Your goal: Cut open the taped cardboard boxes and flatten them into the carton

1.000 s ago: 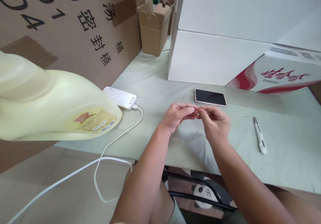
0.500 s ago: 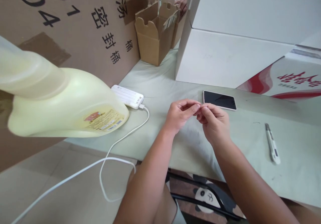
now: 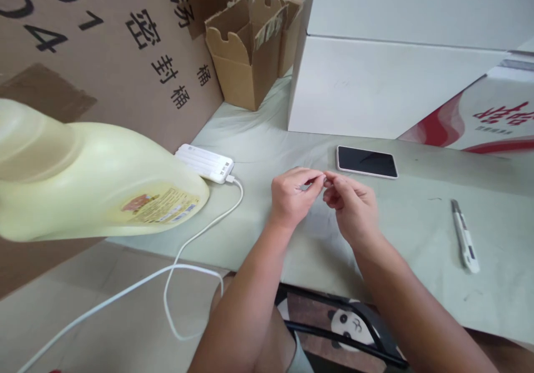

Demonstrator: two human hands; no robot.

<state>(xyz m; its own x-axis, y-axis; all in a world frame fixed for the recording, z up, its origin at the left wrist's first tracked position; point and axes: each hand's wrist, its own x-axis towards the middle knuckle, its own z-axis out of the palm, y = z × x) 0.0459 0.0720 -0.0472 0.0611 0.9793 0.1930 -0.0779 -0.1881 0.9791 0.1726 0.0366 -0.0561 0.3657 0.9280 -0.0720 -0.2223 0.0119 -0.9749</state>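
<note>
- tabletop [image 3: 258, 211] had pale green cloth on; both hands held over it, mid-pic.
- left hand [image 3: 296, 195]: thumb + forefinger pinched at tips, slight gap behind the pinch; rest of fingers tucked, mostly hidden.
- right hand [image 3: 354, 203]: likewise pinched thumb to forefinger, other fingers curled under. tips of the two hands met or v. nearly so.
- anything betw. the tips too small to make out; couldn't tell if either hand gripped smth.
- phone [image 3: 367, 162] lay flat just beyond right hand, dark screen up, apart from it.
- cutter [image 3: 464, 236], white/grey, lay well off to right, slim end pointing away from person.
- thin dark strand [image 3: 434, 199] on cloth betw. phone & cutter.
- power bank [image 3: 204, 163] on left, white; cable [image 3: 183, 265] plugged in, ran off near table edge.
- pale yellow jug [image 3: 112, 183] in left foreground, hid one end of power bank.
- big brown carton [image 3: 104, 94] w/ black lettering behind jug; small open box [image 3: 233, 78] next to it.
- white box [image 3: 375, 89] at back, behind phone.
</note>
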